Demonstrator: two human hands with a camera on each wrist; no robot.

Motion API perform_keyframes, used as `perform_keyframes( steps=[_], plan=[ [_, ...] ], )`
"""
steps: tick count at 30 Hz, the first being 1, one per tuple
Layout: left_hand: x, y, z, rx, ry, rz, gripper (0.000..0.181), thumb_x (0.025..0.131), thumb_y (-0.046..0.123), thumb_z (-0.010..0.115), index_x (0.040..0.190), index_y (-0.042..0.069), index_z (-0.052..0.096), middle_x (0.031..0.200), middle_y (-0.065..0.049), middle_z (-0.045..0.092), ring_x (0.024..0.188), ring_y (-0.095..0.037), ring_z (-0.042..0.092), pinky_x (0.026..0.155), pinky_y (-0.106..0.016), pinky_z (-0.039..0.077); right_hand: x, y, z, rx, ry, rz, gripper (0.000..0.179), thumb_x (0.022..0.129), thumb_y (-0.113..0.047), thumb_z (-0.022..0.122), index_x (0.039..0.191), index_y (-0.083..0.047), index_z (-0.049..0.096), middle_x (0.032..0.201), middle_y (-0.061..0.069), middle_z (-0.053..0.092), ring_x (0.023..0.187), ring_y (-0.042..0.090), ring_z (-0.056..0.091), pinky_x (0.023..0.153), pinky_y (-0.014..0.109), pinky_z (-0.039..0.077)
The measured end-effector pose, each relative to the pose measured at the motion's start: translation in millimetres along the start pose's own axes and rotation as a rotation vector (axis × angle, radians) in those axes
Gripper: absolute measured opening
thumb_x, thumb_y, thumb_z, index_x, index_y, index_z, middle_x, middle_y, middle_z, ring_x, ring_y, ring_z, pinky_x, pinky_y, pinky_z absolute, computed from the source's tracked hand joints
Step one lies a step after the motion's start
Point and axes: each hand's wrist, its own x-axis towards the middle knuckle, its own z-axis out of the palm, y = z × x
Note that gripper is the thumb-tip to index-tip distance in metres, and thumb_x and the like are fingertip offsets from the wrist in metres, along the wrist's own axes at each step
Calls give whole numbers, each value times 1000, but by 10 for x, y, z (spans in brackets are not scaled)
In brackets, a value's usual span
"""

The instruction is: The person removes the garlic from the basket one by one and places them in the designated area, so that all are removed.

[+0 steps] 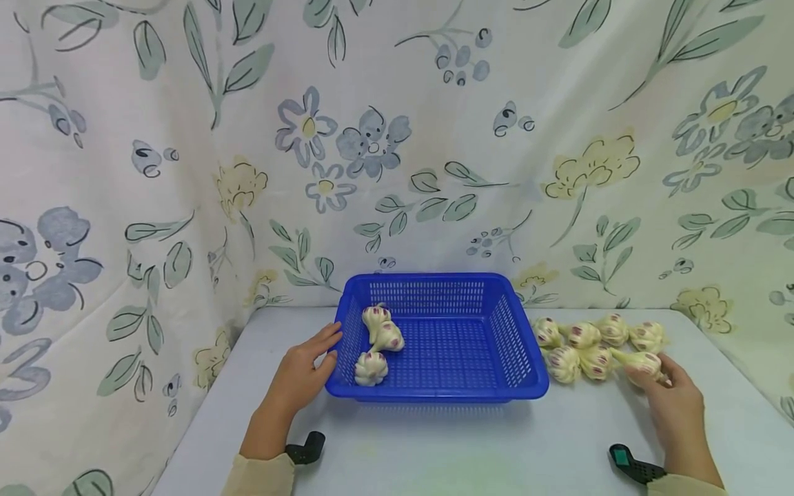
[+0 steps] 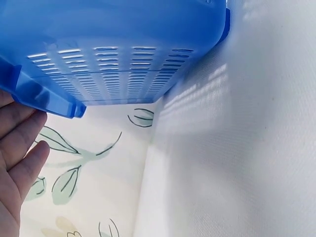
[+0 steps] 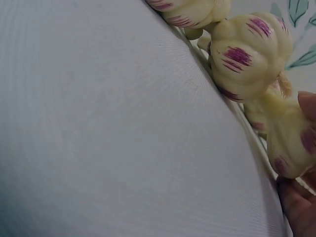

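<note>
A blue plastic basket stands mid-table with three garlic bulbs grouped at its left side. My left hand rests against the basket's left rim, fingers fairly straight; the left wrist view shows its fingertips at the rim's underside. At the right, my right hand grips a garlic bulb between thumb and fingers. In the right wrist view that pale, purple-streaked bulb sits between the fingers, close to another garlic bulb.
Several more garlic bulbs lie in two rows right of the basket, near its wall. The white table backs onto a floral cloth that also hangs along the left. Dark straps with small devices sit on both wrists.
</note>
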Motion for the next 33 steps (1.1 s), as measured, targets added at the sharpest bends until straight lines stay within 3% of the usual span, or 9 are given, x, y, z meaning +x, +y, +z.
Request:
perform_keyframes(
  steps=[5,14,24,33],
  plan=[
    [4,7,-1,-4,0,-2,39,94,15,60,132,7,63,144,0,54,134,-22,50,106,-43,43,23,26,24,-6,-35,-13,97,88,-54,65,159,-20,8,166,14,3,148,41,19,115,58,31],
    [4,14,-3,-1,-1,-5,39,94,15,59,132,6,63,144,-1,55,133,-23,51,106,-44,44,58,32,46,39,-41,13,103,85,-53,70,159,-18,8,166,12,7,150,40,16,117,56,28],
    [6,24,-4,-3,-7,-26,39,95,16,58,133,7,62,145,0,54,134,-23,50,106,-45,44,66,49,62,9,-53,-6,96,88,-53,65,159,-18,10,164,15,15,149,39,18,116,56,29],
    [7,13,9,-6,-16,-39,40,95,15,58,134,7,61,146,1,52,135,-24,49,106,-47,43,44,33,63,19,-60,-8,95,89,-52,65,159,-19,9,165,13,13,150,37,16,117,55,28]
  ],
)
